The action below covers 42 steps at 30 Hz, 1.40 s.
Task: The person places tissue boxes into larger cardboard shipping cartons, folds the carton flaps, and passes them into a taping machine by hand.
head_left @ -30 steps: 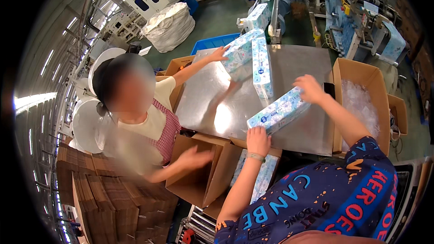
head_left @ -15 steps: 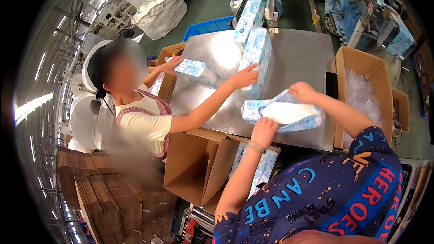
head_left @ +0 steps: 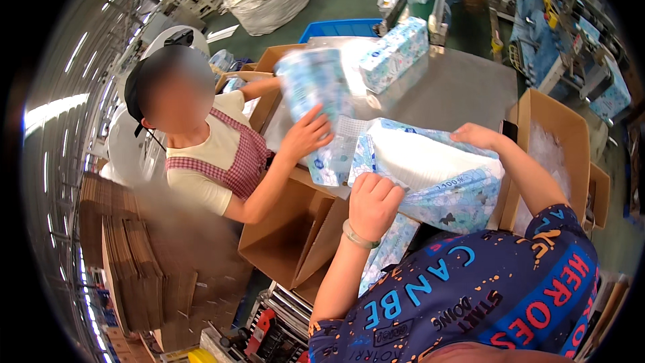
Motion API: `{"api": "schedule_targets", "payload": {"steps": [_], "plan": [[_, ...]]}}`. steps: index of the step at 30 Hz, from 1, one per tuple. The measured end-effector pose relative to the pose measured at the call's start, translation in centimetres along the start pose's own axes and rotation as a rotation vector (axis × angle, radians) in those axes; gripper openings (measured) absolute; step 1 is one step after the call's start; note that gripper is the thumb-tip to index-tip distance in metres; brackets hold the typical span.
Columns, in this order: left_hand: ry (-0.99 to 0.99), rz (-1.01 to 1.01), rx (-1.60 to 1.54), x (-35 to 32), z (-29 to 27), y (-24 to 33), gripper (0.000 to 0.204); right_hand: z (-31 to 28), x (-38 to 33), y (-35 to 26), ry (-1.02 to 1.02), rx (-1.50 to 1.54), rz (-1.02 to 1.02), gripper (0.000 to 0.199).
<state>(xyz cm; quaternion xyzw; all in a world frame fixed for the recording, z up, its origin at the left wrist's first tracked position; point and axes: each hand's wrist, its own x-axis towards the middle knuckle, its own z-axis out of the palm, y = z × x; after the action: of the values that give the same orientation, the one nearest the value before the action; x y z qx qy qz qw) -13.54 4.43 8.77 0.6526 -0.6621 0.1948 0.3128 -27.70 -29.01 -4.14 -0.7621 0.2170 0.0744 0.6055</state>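
Both hands, left (head_left: 373,203) and right (head_left: 476,136), grip the tissue pack (head_left: 433,178) over the table edge (head_left: 322,185).

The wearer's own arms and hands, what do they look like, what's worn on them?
Both forearms are bare. The left hand has a pale band-like bracelet around the wrist. The right hand shows no jewellery or glove. Short sleeves of a dark navy top with bright blue, red and orange lettering cover the upper arms.

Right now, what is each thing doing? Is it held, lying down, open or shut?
Left hand: shut on the tissue pack.
Right hand: on the pack's far end.
Tissue pack: held, tilted.
Co-worker's pack: held, lifted.
Pack on table: lying flat.
Box at right: open.
Front box: open.
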Motion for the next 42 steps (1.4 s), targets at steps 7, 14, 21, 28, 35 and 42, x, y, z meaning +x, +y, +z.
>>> {"api": "schedule_targets", "payload": {"steps": [7,14,21,28,35,42], "plan": [[0.355,-0.267,0.000,-2.5,0.2,-1.1,0.022,4.8,0.8,-2.5,-0.166,0.274,0.237,0.043],[0.678,-0.643,0.003,-6.3,0.9,-2.3,0.022,12.2,0.7,-6.9,-0.321,0.719,0.293,0.039],[0.901,-0.826,-0.043,-6.0,1.2,-3.9,0.021,11.6,-1.1,-17.2,-0.158,0.959,-0.091,0.035],[0.594,-0.707,0.065,-2.5,-0.1,-2.4,0.034,7.2,5.3,-33.7,0.612,0.707,-0.958,0.033],[0.177,-0.813,-0.301,-11.5,5.7,-0.6,0.016,3.3,33.2,-15.2,0.342,-1.390,-0.268,0.027],[0.106,-1.267,-0.275,-22.7,5.2,2.1,0.015,7.3,26.4,-6.8,-0.175,-1.009,-0.196,0.027]]}}
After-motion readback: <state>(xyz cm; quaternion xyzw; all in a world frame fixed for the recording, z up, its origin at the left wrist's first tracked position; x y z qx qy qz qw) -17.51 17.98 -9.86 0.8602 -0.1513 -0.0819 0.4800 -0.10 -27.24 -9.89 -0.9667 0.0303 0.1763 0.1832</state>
